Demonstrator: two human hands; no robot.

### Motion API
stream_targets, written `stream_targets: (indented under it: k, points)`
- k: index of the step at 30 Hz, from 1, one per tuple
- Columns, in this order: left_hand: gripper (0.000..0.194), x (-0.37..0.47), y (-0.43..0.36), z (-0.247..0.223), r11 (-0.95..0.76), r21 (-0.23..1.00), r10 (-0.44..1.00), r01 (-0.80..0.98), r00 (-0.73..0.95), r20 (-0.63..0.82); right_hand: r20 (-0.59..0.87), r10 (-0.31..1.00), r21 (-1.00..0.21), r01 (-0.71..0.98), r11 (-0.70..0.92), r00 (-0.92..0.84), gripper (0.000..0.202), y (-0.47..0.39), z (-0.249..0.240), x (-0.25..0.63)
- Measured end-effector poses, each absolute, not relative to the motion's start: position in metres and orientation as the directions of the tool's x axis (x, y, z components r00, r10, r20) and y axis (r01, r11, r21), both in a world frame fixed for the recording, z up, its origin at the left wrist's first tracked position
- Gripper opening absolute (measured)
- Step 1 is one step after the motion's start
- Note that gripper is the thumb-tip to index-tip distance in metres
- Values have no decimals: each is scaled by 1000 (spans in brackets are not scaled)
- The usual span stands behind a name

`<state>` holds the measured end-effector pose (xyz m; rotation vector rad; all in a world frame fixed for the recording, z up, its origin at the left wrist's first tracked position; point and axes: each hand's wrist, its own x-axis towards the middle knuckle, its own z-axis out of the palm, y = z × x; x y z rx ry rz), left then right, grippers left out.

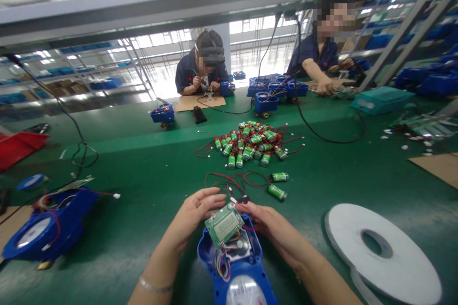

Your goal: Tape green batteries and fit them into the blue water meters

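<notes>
A blue meter housing (259, 257) lies in front of me, with a round glazed dial at its near end. Tilted over its far end is a green circuit board (224, 224) with a small display, joined to the housing by coloured wires. My left hand (195, 217) is beside the board's upper left edge, fingers extended and apparently holding nothing. On the other side my right hand (274, 228) has its fingertips closed at a small white wire plug (234, 200), beside a small black part (244, 198). Two green batteries (277, 192) with red leads lie just beyond.
A heap of green batteries (246, 145) lies mid-bench. A white tape roll (379, 252) is at right, another blue housing (53, 224) at left. Across the bench, a person (202, 64) works on a small part; another person (318, 52) reaches over parts. Black cables (304, 119) hang down.
</notes>
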<state>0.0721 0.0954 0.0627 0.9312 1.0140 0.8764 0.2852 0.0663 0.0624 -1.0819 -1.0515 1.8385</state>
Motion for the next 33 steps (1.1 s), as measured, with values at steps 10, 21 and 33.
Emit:
stream_targets:
  k: [10, 21, 33]
  points:
    - [69, 54, 15, 60, 374, 901, 926, -219, 145, -349, -263, 867, -860, -304, -409, -422, 55, 41, 59, 284]
    - [56, 62, 8, 53, 419, 879, 904, -229, 15, -427, -241, 894, -864, -336, -376, -378, 58, 41, 57, 283]
    - [47, 66, 8, 49, 417, 861, 901, -292, 10, -433, -182, 909, -870, -369, -327, -376, 60, 42, 53, 284]
